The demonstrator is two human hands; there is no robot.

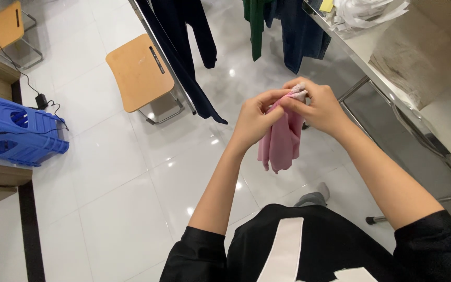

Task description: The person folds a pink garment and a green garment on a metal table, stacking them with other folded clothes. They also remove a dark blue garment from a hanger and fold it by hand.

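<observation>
Both hands meet in mid-air above the white floor [131,209]. The left hand [254,117] and right hand [317,107] are closed, each pinching the top of a pink cloth [280,141], which hangs down between and below them. A wooden stool [139,70] stands well apart, left.

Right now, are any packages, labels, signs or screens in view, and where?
No screens, signs or printed packages show.
Yellow tag or slip: top right, on the steel table, small, flat; too small to tell more.
White wrapping heap: beside it, crumpled.
Both hands, left hand and right hand, hold only a pink cloth.
</observation>
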